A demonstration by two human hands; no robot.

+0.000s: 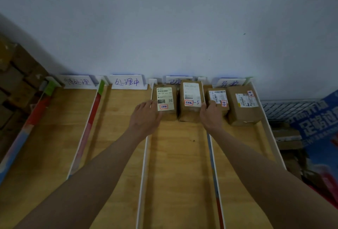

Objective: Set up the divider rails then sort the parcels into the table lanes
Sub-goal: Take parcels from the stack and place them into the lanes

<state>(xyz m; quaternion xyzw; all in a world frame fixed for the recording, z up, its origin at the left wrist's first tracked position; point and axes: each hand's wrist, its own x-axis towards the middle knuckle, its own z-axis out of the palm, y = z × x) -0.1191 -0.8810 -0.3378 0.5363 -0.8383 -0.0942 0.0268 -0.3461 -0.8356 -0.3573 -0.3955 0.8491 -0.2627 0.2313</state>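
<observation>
Head view: third lane holds two parcels, fourth lane two.

Four brown parcels at the far end: first parcel touching the left fingertips, second parcel between the two hands' fingers, third parcel touching the right fingertips, fourth parcel well to the right of those fingers.

Five divider rails: leftmost rail and second rail well left of the left fingers, third rail just below them, fourth rail below the right fingers, fifth rail far right.

Four handwritten lane labels beyond the fingertips: first label, second label, third label, fourth label.

Two hands: left hand, right hand.
</observation>
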